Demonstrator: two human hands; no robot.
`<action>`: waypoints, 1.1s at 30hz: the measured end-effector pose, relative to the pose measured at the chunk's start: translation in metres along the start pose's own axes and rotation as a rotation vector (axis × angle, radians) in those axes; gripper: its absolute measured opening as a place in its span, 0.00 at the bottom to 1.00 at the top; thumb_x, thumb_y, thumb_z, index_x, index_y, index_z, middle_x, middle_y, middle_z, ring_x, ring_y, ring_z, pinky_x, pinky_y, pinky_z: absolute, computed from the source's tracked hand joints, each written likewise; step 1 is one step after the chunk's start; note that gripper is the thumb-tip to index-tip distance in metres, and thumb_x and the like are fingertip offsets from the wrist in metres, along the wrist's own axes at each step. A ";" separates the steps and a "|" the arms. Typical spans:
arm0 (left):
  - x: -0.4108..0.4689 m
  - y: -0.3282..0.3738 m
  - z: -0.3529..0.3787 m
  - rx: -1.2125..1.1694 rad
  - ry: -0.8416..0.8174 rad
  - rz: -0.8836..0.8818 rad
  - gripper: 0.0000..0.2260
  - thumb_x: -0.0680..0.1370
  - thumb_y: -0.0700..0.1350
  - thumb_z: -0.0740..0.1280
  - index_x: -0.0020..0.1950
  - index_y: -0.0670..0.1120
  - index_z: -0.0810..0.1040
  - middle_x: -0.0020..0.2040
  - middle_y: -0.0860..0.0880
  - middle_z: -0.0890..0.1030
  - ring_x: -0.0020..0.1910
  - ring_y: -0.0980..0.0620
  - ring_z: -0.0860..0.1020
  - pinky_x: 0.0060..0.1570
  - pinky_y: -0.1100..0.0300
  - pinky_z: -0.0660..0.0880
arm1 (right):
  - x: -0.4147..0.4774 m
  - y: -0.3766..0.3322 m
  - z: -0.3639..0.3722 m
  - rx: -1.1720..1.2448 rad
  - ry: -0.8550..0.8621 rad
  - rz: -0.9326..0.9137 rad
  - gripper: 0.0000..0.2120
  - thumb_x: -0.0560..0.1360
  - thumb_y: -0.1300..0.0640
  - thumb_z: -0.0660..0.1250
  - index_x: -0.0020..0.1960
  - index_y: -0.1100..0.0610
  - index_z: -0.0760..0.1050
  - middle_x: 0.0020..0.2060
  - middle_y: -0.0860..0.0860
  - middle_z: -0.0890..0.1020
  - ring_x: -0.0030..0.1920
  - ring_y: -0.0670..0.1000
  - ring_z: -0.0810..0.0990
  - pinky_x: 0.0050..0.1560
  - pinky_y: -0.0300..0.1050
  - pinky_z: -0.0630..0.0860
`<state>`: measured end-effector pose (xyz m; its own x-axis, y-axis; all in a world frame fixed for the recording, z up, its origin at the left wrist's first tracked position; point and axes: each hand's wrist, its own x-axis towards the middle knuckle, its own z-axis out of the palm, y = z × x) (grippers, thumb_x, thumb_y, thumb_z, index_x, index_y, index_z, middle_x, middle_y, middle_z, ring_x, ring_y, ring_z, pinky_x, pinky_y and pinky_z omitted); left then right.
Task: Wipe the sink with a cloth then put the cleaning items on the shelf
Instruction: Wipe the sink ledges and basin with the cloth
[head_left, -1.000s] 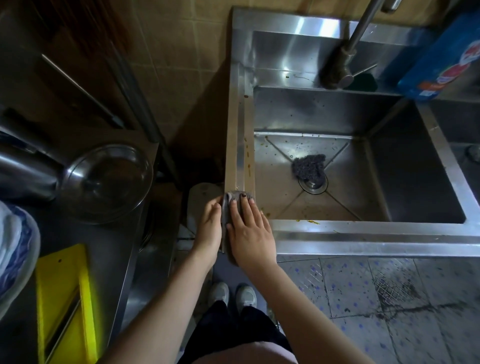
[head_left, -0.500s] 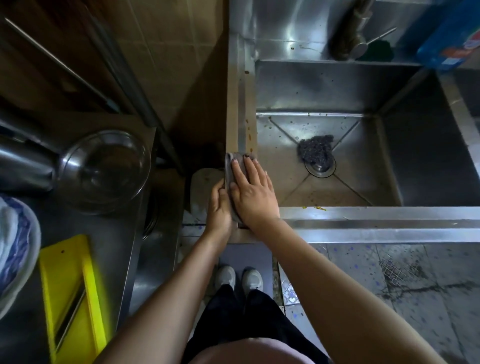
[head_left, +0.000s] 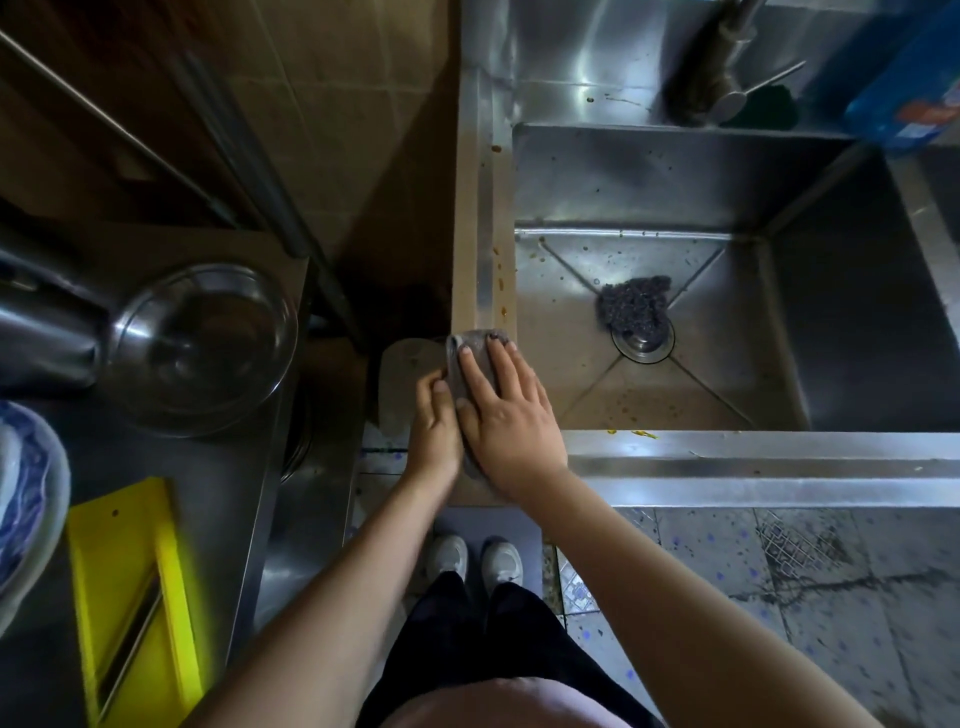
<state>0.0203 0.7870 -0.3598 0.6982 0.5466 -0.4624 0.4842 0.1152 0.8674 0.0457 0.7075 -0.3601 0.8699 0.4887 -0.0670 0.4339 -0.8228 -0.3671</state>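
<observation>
Nearest the camera, a yellow plastic slicer board (head_left: 130, 597) lay flat on the dark steel counter (head_left: 228, 483) at the left, beside the edge of a blue-and-white patterned dish (head_left: 23, 493). Farther back on that counter sat a round clear glass bowl (head_left: 202, 345) with nothing visible inside, a metal vessel just left of it. At the sink's near-left corner, the right hand (head_left: 511, 415) lay flat, fingers spread and pressed down on a grey folded cloth (head_left: 467, 358). The left hand (head_left: 436, 426) sat against the cloth's left edge, fingers curled on it; full grip could not be told. The cloth lay on the left rim of the stainless steel sink (head_left: 753, 467), long axis running along that rim away from the person, far end pointing toward the back wall. Orange food specks dotted the rim beyond the cloth. Inside the basin, a dark grey wire scouring pad (head_left: 631, 301) rested on the round metal drain (head_left: 643, 340), partly covering it, with crumbs scattered on the floor. At the back ledge stood the metal faucet base (head_left: 719, 67), a dark green sponge (head_left: 769, 106) beside it, and a blue plastic bottle (head_left: 914, 88) at far right.
</observation>
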 end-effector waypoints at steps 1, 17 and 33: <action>0.002 0.001 0.001 0.006 0.004 0.007 0.15 0.82 0.44 0.50 0.66 0.41 0.67 0.52 0.48 0.72 0.50 0.51 0.72 0.35 0.66 0.62 | 0.007 0.001 0.000 0.018 -0.021 0.008 0.26 0.78 0.45 0.48 0.74 0.50 0.58 0.74 0.57 0.61 0.75 0.57 0.55 0.72 0.52 0.54; 0.007 -0.008 0.001 -0.003 -0.060 0.034 0.16 0.82 0.46 0.50 0.68 0.49 0.68 0.58 0.50 0.75 0.59 0.51 0.74 0.55 0.65 0.67 | 0.019 0.010 0.005 0.108 0.003 0.038 0.28 0.78 0.44 0.44 0.75 0.51 0.55 0.75 0.54 0.58 0.76 0.55 0.49 0.74 0.52 0.52; 0.008 -0.008 -0.002 0.072 -0.116 0.054 0.18 0.83 0.47 0.48 0.73 0.49 0.60 0.63 0.53 0.69 0.57 0.60 0.66 0.49 0.72 0.61 | 0.090 0.016 -0.004 0.116 -0.013 0.109 0.24 0.81 0.45 0.48 0.76 0.46 0.51 0.76 0.51 0.53 0.76 0.51 0.44 0.74 0.46 0.43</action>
<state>0.0209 0.7919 -0.3698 0.7788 0.4502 -0.4368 0.4773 0.0264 0.8783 0.1319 0.7366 -0.3681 0.9069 0.4027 -0.1241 0.3065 -0.8325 -0.4615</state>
